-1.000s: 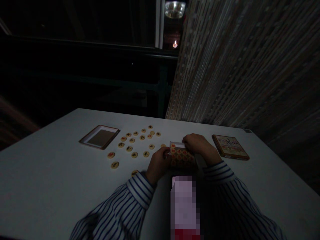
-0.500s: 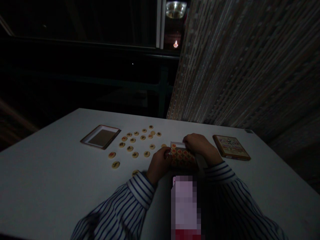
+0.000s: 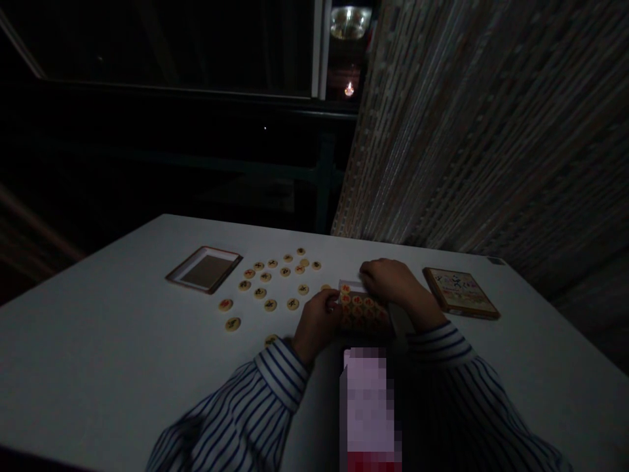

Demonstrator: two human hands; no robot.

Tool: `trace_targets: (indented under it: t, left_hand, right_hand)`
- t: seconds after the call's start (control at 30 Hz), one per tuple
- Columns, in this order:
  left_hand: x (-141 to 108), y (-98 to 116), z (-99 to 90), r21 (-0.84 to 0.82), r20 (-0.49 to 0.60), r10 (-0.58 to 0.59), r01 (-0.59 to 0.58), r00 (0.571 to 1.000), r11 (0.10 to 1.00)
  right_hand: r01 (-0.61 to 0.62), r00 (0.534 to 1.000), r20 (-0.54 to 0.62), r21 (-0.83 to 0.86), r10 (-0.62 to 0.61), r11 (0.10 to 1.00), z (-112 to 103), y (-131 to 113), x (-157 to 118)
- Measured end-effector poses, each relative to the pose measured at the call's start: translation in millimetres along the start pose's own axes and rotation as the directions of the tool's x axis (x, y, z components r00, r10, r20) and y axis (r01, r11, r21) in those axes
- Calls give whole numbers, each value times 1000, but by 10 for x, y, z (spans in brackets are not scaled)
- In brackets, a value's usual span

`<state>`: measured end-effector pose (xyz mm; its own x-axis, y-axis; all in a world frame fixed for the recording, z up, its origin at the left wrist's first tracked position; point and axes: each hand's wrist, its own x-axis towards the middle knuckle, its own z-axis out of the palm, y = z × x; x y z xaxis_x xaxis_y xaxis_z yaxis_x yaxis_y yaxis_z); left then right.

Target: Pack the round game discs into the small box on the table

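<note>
Many discs (image 3: 270, 305) lie loose on the table (image 3: 122, 367), between a tray (image 3: 208, 271) and the box (image 3: 354, 286); the left hand (image 3: 317, 322) grasps the box's left edge; the right hand (image 3: 393, 283) curls over its far right corner, whether gripping I cannot tell; red-marked pieces (image 3: 358, 301) lie inside.

Indoors, dimly lit; exact use of the premises cannot be determined. Observed: string curtain (image 3: 427, 131), window frame (image 3: 321, 49), round lit lamp (image 3: 350, 23), white tabletop (image 3: 122, 367).

Both hands (image 3: 314, 324) flank a box (image 3: 354, 286) of red-marked discs (image 3: 357, 301); left on the tabletop (image 3: 122, 354) lie loose discs (image 3: 270, 305) and an open tray (image 3: 204, 271).
</note>
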<state>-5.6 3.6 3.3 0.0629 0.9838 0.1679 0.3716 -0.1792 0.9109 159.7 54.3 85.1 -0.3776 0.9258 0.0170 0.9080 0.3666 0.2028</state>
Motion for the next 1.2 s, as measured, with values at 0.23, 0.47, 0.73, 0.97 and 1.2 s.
trace_targets:
  t: [0.23, 0.47, 0.73, 0.97, 1.2]
  left_hand:
    - [-2, 47, -10, 16, -23, 21, -21, 1000, 1000]
    - [-5, 47, -20, 24, -36, 95, -95, 995, 995]
    - [-24, 123, -58, 101, -95, 137, -128, 986, 987]
    - [41, 186, -256, 82, -118, 110, -101, 987, 991]
    - [396, 75, -749, 300, -114, 141, -101, 983, 948]
  right_hand:
    - [-5, 998, -67, 27, 7, 1000, -114, -68, -31]
    - [-12, 993, -118, 54, 18, 998, -164, -116, -34]
    - [11, 989, -145, 83, 1, 997, -186, -135, -51]
    - [39, 983, -185, 99, -20, 994, -196, -158, -45]
    - [40, 983, -183, 94, -22, 995, -219, -198, -48]
